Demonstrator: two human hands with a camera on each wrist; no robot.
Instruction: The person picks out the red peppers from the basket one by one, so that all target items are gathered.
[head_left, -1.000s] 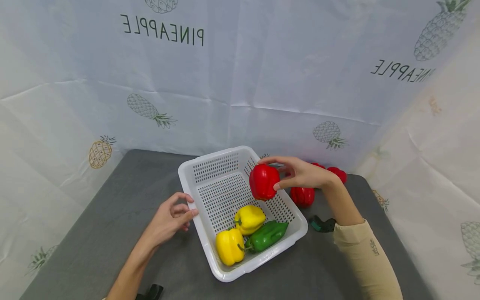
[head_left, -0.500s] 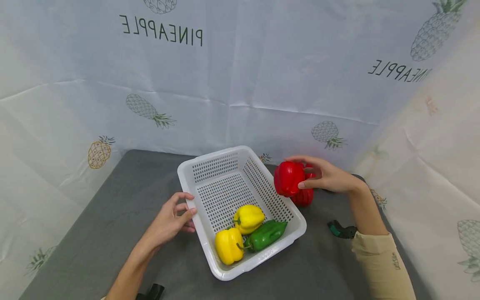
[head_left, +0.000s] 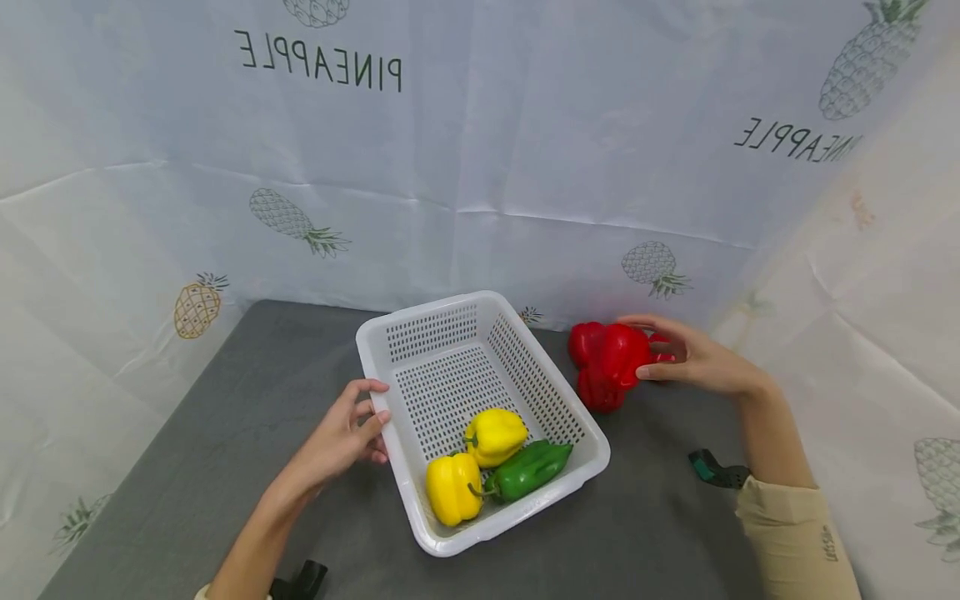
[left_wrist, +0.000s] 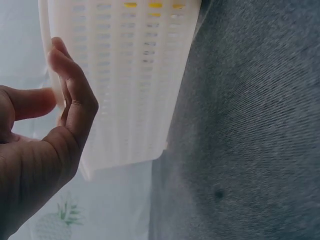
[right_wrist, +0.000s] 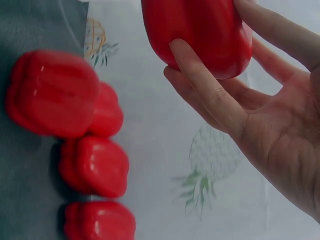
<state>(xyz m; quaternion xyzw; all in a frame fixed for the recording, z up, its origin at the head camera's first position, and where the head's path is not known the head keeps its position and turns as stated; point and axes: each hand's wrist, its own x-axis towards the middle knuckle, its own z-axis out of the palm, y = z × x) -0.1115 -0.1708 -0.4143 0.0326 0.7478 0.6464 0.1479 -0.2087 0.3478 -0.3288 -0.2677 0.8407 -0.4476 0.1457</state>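
Note:
My left hand [head_left: 341, 433] pinches the left rim of a white perforated plastic basket [head_left: 408, 492]; the left wrist view shows thumb and fingers [left_wrist: 77, 100] on either side of that rim. Inside, two yellow bell peppers [head_left: 453, 490] and a long green pepper [head_left: 531, 471] lie at the near end. Right of the basket, my right hand [head_left: 693, 358] holds a red bell pepper [head_left: 624, 354] between thumb and fingers. In the right wrist view this pepper [right_wrist: 200, 35] is raised, apart from several red bell peppers [right_wrist: 55, 92] on the table. In the head view it partly hides them.
The grey table [head_left: 247, 400] extends around the basket. A pineapple-print curtain [head_left: 450, 167] hangs along the back and sides. Black wrist straps show at my right wrist [head_left: 716, 469] and left wrist [head_left: 300, 579].
My right hand has carried the red bell pepper rightward, from above the basket to over the other red peppers. My left hand stays on the rim, and the basket has hardly moved.

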